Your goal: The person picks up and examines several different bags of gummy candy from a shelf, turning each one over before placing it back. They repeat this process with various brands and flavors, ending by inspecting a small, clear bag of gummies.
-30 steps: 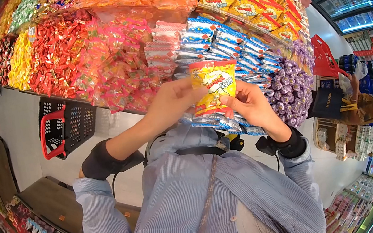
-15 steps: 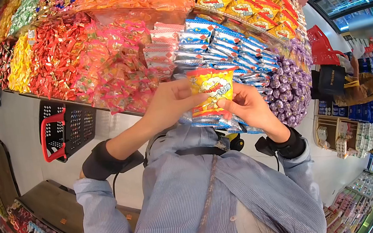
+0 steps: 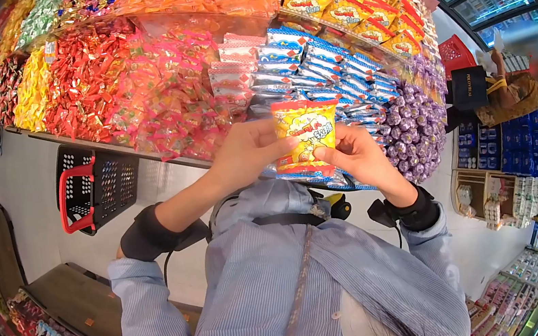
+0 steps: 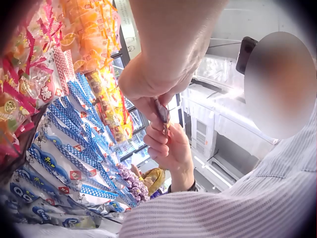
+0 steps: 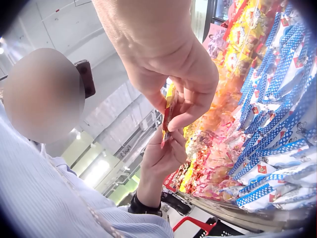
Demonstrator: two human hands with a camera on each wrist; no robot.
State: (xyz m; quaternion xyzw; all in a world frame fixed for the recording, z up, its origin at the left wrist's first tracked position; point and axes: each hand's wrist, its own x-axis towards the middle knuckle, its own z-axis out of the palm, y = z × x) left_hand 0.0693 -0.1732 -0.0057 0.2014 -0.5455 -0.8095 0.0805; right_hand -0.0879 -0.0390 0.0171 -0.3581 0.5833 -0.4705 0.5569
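A small yellow candy packet (image 3: pixel 306 136) with red ends and a white cartoon lettering patch faces up in front of the chest. My left hand (image 3: pixel 244 152) pinches its left edge, thumb on the front. On the lower right side, my right hand (image 3: pixel 362 157) holds it between thumb and fingers. Seen from the left wrist, the packet (image 4: pixel 162 115) is nearly edge-on between both hands. The right wrist view also shows the packet (image 5: pixel 169 106) as a thin strip, with the right-hand fingers curled behind it. Blue-and-white packets (image 3: pixel 297 71) lie just beyond the hands.
Sloped candy bins hold pink-wrapped sweets (image 3: pixel 166 93), red-wrapped sweets (image 3: pixel 82 87), purple-wrapped balls (image 3: pixel 414 127) and more yellow packets (image 3: pixel 356 8). A black basket with a red handle (image 3: pixel 77 195) stands at the left. Another person (image 3: pixel 513 96) is at the right, near a red basket (image 3: pixel 454 54).
Both hands have brought the yellow packet slightly lower and to the left, still gripping it. The person at the right has shifted up in the view.
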